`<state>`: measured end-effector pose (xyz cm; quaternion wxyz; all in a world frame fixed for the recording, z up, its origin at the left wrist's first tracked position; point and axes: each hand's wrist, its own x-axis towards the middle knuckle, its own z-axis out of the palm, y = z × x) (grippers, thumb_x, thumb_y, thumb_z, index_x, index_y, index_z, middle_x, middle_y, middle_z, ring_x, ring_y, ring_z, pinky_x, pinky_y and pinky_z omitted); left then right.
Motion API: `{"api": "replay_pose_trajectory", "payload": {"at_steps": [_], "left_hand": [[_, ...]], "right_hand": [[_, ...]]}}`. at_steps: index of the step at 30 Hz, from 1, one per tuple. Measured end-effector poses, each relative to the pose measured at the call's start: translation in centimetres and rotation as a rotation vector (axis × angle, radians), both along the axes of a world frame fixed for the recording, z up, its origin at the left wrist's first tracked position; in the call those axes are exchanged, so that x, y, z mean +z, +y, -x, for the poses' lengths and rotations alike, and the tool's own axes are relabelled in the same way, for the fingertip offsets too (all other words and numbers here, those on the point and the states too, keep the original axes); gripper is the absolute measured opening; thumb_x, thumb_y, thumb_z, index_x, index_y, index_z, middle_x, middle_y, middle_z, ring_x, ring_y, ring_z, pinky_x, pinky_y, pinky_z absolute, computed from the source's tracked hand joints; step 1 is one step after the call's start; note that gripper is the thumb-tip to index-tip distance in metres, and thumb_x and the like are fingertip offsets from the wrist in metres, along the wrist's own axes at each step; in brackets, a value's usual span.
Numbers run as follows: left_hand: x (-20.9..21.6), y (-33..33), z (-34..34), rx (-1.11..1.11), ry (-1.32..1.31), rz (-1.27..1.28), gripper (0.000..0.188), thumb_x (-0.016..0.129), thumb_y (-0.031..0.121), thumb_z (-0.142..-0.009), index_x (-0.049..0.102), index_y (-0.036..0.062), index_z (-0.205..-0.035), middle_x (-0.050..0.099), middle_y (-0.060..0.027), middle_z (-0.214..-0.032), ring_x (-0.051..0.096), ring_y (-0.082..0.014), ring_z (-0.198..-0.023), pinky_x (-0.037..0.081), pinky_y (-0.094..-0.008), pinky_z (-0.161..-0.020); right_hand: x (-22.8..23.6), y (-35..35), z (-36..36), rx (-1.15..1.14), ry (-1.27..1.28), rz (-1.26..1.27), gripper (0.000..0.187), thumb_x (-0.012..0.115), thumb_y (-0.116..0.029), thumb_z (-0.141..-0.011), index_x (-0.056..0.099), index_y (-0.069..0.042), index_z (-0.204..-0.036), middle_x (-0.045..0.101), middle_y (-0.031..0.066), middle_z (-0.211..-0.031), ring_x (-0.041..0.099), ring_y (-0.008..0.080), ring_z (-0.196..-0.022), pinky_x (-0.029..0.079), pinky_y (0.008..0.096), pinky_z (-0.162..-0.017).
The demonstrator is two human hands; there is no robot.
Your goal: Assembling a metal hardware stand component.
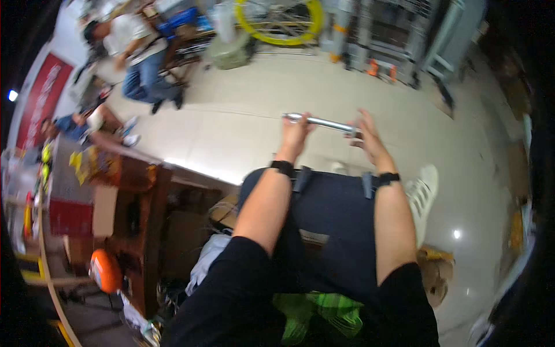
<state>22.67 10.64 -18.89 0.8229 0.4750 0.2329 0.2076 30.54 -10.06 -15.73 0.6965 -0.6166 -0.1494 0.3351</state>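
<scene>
A silver metal rod like a long bolt point(329, 124) is held crosswise above my knees, tilted slightly down to the right. My left hand point(296, 136) is closed round the rod's left part, and its tip sticks out past the fingers. At the other end, my right hand point(370, 139) pinches the thicker, ring-like end between thumb and fingers, with one finger raised. Motion blur hides the fine detail of that end. Both wrists carry dark bands.
Left of me stands a brown wooden bench point(147, 231) with boxes and an orange rounded object point(105, 270). Two people sit at the far left. A yellow-rimmed reel point(279, 39) and metal frames point(393, 34) line the back of the tiled floor point(243, 104). A cardboard piece point(436, 274) lies at right.
</scene>
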Motion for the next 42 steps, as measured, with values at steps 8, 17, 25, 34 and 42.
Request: {"api": "replay_pose_trajectory", "payload": {"at_steps": [8, 17, 25, 34, 42], "left_hand": [[2.6, -1.6, 0.4, -0.101, -0.073, 0.089, 0.018, 0.050, 0.018, -0.089, 0.045, 0.0011, -0.090, 0.054, -0.0114, -0.087, 0.060, -0.0303, -0.090, 0.054, -0.0329, -0.076], [1.9, -1.2, 0.6, -0.145, -0.250, 0.437, 0.037, 0.038, 0.038, -0.093, 0.047, 0.0015, -0.097, 0.047, -0.0126, -0.096, 0.052, -0.0340, -0.099, 0.047, -0.0370, -0.088], [0.6, -0.2, 0.7, -0.057, -0.102, 0.199, 0.017, 0.050, 0.017, -0.090, 0.047, 0.0032, -0.098, 0.054, -0.0056, -0.087, 0.055, -0.0174, -0.084, 0.048, -0.0279, -0.081], [1.2, -0.8, 0.3, 0.112, -0.163, 0.086, 0.033, 0.058, -0.010, -0.077, 0.044, -0.0012, -0.106, 0.055, -0.0091, -0.093, 0.055, -0.0147, -0.085, 0.047, -0.0246, -0.081], [0.7, -0.3, 0.4, 0.078, -0.169, 0.023, 0.033, 0.057, -0.010, -0.077, 0.044, 0.0000, -0.106, 0.053, -0.0088, -0.095, 0.054, -0.0155, -0.089, 0.046, -0.0247, -0.083]], "right_hand": [[0.4, -0.6, 1.2, 0.069, 0.182, 0.058, 0.047, 0.047, -0.030, -0.087, 0.028, -0.014, -0.127, 0.043, 0.0115, -0.104, 0.054, 0.0187, -0.082, 0.050, 0.0345, -0.064], [0.1, -0.7, 1.3, 0.019, 0.144, -0.059, 0.038, 0.043, -0.019, -0.083, 0.033, -0.008, -0.118, 0.043, 0.0112, -0.096, 0.051, 0.0174, -0.079, 0.051, 0.0330, -0.063], [-0.3, -0.5, 1.0, -0.025, 0.098, -0.036, 0.036, 0.043, -0.018, -0.082, 0.035, -0.008, -0.115, 0.045, 0.0105, -0.093, 0.051, 0.0167, -0.080, 0.051, 0.0301, -0.059], [-0.5, -0.5, 0.9, -0.034, 0.068, -0.073, 0.035, 0.043, -0.018, -0.081, 0.037, -0.008, -0.114, 0.047, 0.0080, -0.089, 0.052, 0.0148, -0.078, 0.050, 0.0299, -0.059], [-0.1, -0.6, 1.0, -0.027, 0.101, -0.102, 0.035, 0.044, -0.019, -0.081, 0.037, -0.008, -0.113, 0.048, 0.0079, -0.091, 0.052, 0.0149, -0.078, 0.050, 0.0299, -0.058]]}}
